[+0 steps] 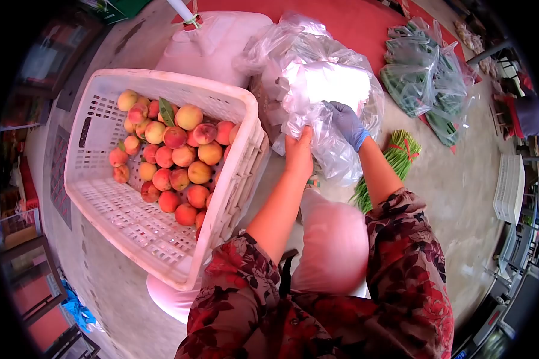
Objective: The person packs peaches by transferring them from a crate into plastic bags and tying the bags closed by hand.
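Observation:
My left hand [299, 148] is bare and closed on a crumpled clear plastic bag [335, 149]. My right hand [347, 123], in a bluish-grey glove, grips the same bag from the other side; its fingertips are partly hidden. Just beyond both hands lies a large bundle of shiny plastic bags [326, 81] in loose clear wrapping. To the left, a white perforated crate [144, 236] holds several red-and-yellow peaches [182, 155] heaped toward its far side, with a green leaf [166, 112] among them.
A bunch of thin green stalks [401, 152] tied with red lies right of my right arm. Farther off are bagged green vegetables [422, 75]. A whitish plastic container [215, 45] stands behind the crate. Stacked white crates [509, 188] are at the far right.

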A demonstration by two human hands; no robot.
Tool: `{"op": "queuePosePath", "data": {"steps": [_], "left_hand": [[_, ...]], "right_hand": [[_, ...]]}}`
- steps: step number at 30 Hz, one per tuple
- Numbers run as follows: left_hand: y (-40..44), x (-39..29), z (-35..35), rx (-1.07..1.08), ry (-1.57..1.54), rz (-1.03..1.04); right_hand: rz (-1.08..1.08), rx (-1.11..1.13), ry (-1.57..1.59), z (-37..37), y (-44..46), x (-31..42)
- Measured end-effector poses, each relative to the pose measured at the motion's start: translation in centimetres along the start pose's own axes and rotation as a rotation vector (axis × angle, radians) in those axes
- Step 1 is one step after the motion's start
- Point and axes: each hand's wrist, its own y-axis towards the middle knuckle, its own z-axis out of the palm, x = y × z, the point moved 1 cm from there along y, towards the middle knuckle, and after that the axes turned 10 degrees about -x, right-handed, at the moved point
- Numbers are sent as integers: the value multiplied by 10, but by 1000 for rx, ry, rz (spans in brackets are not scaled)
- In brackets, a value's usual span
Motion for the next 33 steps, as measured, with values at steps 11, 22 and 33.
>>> {"op": "queuePosePath", "data": {"steps": [11,22,33], "left_hand": [[8,-22,-31,-234,55,-35],[3,-15,-52,-101,-24,62],[-76,-42,-15,38,465,-82]], "right_hand": [[-128,-582,-396,-91,46,-17],[39,-924,591,-149,101,-37],[96,265,1190,-107,-72,70]]}}
